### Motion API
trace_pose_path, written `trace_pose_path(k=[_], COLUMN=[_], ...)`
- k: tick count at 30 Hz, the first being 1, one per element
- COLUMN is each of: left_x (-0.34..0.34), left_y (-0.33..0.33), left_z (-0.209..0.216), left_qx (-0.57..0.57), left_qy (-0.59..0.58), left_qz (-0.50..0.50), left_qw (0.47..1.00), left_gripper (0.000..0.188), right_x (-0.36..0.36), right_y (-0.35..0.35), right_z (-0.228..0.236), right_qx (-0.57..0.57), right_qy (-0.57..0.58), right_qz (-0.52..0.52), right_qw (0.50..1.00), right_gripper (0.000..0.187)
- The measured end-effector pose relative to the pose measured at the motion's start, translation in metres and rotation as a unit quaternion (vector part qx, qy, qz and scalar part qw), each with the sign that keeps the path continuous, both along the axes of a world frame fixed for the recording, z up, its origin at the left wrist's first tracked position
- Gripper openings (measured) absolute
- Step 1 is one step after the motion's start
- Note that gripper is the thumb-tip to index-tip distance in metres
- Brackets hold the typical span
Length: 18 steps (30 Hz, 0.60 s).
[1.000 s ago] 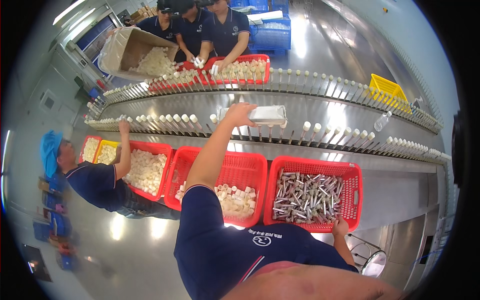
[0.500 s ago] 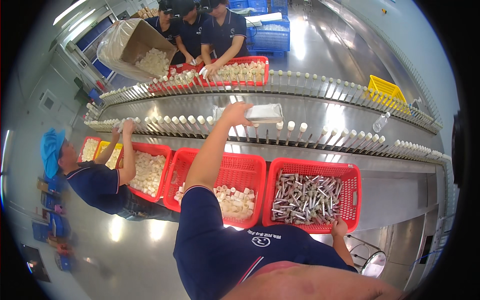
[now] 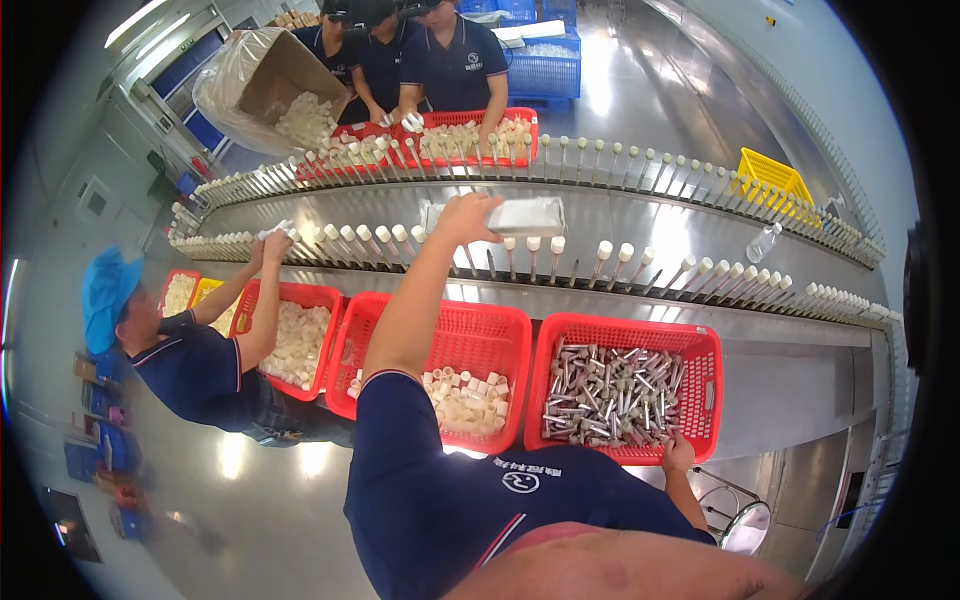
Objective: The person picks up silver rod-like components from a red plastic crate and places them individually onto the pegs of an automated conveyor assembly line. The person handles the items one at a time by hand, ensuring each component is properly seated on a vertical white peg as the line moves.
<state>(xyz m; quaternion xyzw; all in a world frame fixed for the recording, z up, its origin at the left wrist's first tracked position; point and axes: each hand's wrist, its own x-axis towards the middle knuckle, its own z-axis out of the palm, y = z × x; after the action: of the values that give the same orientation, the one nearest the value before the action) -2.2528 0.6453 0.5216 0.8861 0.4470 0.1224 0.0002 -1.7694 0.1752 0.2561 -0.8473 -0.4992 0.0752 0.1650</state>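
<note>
My left hand (image 3: 466, 219) reaches over the near row of pegs, its fingers and thumb spanning a silvery-white rectangular block (image 3: 532, 217) on the steel surface. The palm hides the block's middle. Low on the right, my right hand (image 3: 678, 452) grips the near right rim of a red basket (image 3: 711, 345) of metal rods with pale ends (image 3: 615, 395). Left of it, another red basket (image 3: 480, 330) holds cream-white caps (image 3: 470, 400) heaped at its near side. Similar caps (image 3: 605, 249) top many upright pegs along the near row; some pegs there stand bare.
A co-worker in a blue cap (image 3: 190, 350) works at the left beside baskets of caps. Three people (image 3: 455, 60) stand across the line at red baskets, near a tipped carton (image 3: 262, 85). A clear bottle (image 3: 763, 243) and a yellow crate (image 3: 775, 178) are at the right.
The near row of capped pegs has shifted left. My left hand stays at the block, and my right hand on the rim. The left co-worker's hands moved right; a far co-worker's arm swung toward the basket.
</note>
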Motion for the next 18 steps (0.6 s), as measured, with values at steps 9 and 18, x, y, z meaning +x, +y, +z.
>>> trace_pose_path(k=[9,18], left_x=[0.014,0.012], left_y=[0.003,0.021], left_z=[-0.025,-0.004], left_qx=[-0.081,-0.016], left_qy=[-0.006,-0.099], left_qz=[-0.002,-0.009], left_qw=[0.997,0.995], left_gripper=[0.082,0.082], right_x=[0.014,0.006], right_y=[0.002,0.014], right_z=[-0.001,-0.006], right_qx=[-0.041,-0.034], right_qy=[-0.003,0.018], right_qz=[0.013,0.007], right_qw=[0.999,0.999], right_gripper=[0.029,0.034])
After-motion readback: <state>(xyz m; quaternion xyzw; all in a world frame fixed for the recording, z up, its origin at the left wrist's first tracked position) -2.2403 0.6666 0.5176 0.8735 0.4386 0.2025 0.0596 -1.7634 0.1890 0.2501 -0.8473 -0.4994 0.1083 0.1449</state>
